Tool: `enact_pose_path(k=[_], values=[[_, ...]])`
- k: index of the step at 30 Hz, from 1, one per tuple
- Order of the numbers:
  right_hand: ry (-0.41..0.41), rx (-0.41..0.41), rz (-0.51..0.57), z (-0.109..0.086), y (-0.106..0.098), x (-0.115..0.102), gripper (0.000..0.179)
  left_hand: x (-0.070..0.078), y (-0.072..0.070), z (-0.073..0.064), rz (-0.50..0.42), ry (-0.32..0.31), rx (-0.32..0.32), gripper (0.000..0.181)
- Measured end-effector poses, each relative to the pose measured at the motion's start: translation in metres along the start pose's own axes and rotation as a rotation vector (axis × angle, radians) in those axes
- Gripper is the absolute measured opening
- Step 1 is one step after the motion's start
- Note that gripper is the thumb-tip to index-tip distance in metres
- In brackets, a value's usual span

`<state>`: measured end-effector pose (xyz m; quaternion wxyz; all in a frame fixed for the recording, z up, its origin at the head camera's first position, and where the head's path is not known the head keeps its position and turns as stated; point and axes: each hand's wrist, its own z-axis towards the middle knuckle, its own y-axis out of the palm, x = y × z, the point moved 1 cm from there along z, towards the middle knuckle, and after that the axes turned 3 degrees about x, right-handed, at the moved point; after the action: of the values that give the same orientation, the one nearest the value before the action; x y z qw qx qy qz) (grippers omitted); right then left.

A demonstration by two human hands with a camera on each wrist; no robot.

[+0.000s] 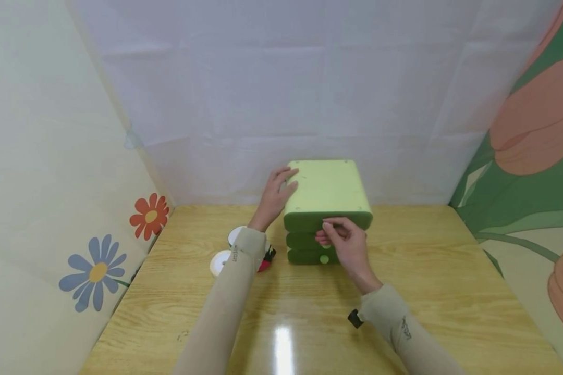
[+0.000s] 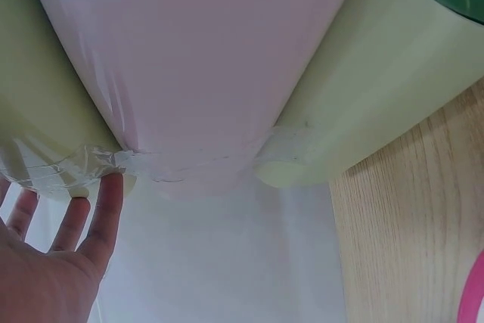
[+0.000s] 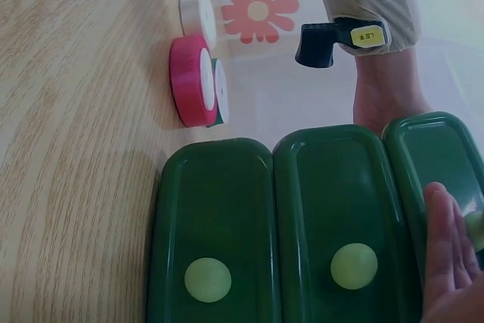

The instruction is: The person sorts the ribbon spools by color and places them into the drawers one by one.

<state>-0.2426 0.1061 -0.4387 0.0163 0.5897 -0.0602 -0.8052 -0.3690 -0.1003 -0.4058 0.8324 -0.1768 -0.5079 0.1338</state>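
A small cabinet (image 1: 326, 185) with a light green top and three dark green drawer fronts stands at the back of the table. My left hand (image 1: 273, 197) rests against its left side and upper edge, fingers extended. In the left wrist view those fingers (image 2: 108, 209) touch the cabinet near clear tape (image 2: 189, 163) at the rear of its pale green and pink shells. My right hand (image 1: 349, 247) is at the top drawer, thumb and index finger pinching its round knob (image 3: 475, 228), which is partly hidden. The middle knob (image 3: 354, 266) and bottom knob (image 3: 208, 280) show fully.
Left of the cabinet lie several ribbon rolls, a white one (image 3: 198, 17) and a pink one (image 3: 189, 81) among them, partly behind my left sleeve. A white cloth wall (image 1: 309, 94) stands close behind the cabinet. Wood-grain table (image 1: 427, 281) extends to the right.
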Motion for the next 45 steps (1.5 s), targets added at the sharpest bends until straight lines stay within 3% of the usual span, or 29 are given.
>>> enact_pose_path(k=[19, 45], values=[[-0.004, -0.022, 0.026, -0.007, -0.002, -0.002, 0.021, 0.001, -0.001, 0.001, 0.002, 0.005, 0.0, 0.048], [0.061, -0.026, 0.009, -0.022, -0.007, -0.009, 0.023, 0.0, 0.0, 0.0, -0.011, -0.007, -0.002, 0.049]])
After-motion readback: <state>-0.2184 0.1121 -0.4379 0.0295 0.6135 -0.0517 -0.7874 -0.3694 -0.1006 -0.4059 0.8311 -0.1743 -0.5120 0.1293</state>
